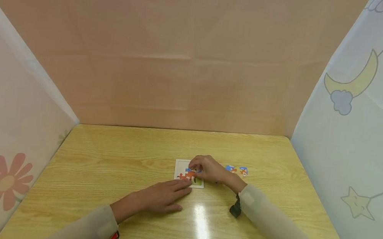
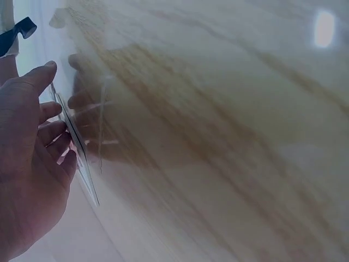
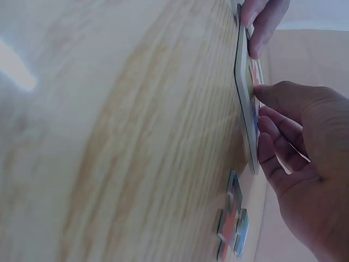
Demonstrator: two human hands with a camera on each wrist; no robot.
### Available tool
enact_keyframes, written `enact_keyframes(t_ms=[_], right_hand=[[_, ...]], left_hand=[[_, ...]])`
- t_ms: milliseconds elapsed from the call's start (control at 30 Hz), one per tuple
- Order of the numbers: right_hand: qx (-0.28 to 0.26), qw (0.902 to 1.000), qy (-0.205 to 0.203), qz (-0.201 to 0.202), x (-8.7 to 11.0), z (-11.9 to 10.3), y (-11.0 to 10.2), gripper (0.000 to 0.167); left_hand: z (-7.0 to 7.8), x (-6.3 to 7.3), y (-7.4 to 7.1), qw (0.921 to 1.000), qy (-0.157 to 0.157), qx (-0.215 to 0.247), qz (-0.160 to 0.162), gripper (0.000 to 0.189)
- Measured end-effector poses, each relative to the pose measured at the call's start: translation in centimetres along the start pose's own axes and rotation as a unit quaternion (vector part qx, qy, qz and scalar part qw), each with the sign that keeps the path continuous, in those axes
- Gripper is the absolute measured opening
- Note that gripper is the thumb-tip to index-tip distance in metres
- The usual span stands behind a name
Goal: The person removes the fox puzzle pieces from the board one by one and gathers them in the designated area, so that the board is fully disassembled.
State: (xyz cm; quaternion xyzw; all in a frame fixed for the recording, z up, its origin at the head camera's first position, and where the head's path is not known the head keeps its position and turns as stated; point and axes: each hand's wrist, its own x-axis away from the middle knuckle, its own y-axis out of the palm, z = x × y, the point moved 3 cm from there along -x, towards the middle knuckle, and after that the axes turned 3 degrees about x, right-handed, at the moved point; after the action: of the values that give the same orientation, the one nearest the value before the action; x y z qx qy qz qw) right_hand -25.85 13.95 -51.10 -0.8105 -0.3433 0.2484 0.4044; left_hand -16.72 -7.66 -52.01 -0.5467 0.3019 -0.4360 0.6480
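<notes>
A square jigsaw board [image 1: 200, 186] with a pale rim lies on the table, partly filled with orange, blue and green pieces. My right hand [image 1: 211, 170] is over its right side, thumb and fingers bent around a puzzle piece [image 1: 198, 171] at the picture. The fingers hide much of that piece. In the right wrist view the thumb [image 3: 272, 94] meets the board's surface. My left hand [image 1: 163, 195] lies flat, palm down, its fingertips on the board's lower left edge. From the left wrist, those fingers [image 2: 61, 130] show against the board's side.
Loose puzzle pieces [image 1: 243, 171] lie on the wooden table [image 1: 123, 147] to the right of the board, partly behind my right wrist. A peach-coloured sheet [image 1: 181, 76] stands behind the table, with patterned sheets at both sides. Light glares off the tabletop near the front.
</notes>
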Motion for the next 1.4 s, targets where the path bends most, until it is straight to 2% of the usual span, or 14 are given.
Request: enact_keyframes(t_ms=[233, 633, 1200, 1400], right_hand=[[-0.003, 0.9999, 0.009, -0.004, -0.12, 0.01, 0.06, 0.02], [-0.014, 0.9996, 0.025, -0.002, -0.12, 0.3, 0.3, 0.02], [0.013, 0.9997, 0.008, 0.02, 0.1, -0.48, 0.43, 0.02], [0.004, 0.9998, 0.006, 0.017, 0.12, -0.51, 0.48, 0.021]], left_hand=[[0.11, -0.08, -0.12, 0.9999, -0.004, -0.014, -0.005, 0.068], [0.23, -0.07, -0.31, 0.9998, -0.019, 0.002, -0.012, 0.067], [0.22, -0.01, 0.19, 0.9998, -0.015, 0.006, -0.006, 0.068], [0.18, 0.03, 0.3, 0.9999, -0.015, 0.005, -0.004, 0.067]])
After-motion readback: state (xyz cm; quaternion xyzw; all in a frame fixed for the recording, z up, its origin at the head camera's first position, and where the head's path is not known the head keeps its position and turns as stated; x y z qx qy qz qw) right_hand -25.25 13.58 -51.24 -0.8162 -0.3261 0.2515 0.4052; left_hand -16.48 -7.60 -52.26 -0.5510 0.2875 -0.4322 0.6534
